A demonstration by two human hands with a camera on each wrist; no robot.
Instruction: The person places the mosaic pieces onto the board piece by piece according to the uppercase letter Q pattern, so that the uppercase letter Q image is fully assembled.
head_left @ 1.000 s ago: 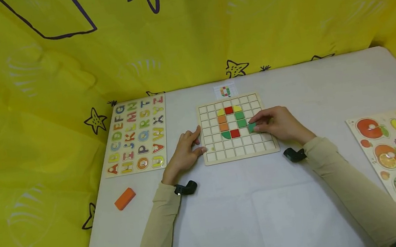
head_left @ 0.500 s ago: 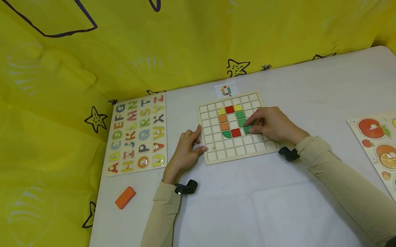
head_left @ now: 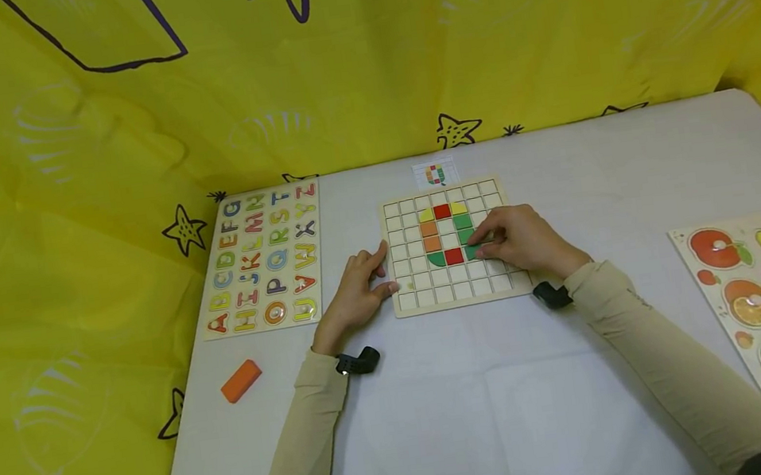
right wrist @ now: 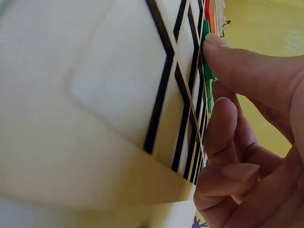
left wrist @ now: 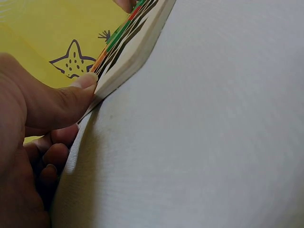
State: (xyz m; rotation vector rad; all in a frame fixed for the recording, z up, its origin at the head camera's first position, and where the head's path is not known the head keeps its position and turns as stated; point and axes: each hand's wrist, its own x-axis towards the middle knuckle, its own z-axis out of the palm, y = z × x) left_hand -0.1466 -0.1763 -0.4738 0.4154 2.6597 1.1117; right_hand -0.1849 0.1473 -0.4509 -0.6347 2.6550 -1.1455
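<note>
A wooden grid board (head_left: 424, 297) lies on the table, with red, orange, yellow and green tiles forming a ring in its cells. At the ring's lower right corner, my right hand (head_left: 523, 239) pinches a green tile (head_left: 472, 252) between thumb and fingers. The right wrist view shows the thumb on that green tile (right wrist: 206, 59), right at the grid, with the other fingers bent. Along the board's left edge rests my left hand (head_left: 356, 293), index finger and thumb spread apart. Up close, the left thumb (left wrist: 64, 104) presses on the board's rim (left wrist: 137, 61).
Behind the board lies a small card (head_left: 445, 173) printed with a similar coloured ring. An alphabet puzzle board (head_left: 261, 263) is at the left, with an orange block (head_left: 241, 381) in front of it. A fruit puzzle board (head_left: 711, 280) lies at the right.
My right hand has moved left with the green tile, from the cells right of the ring to its lower right corner. The left hand stays at the board's edge.
</note>
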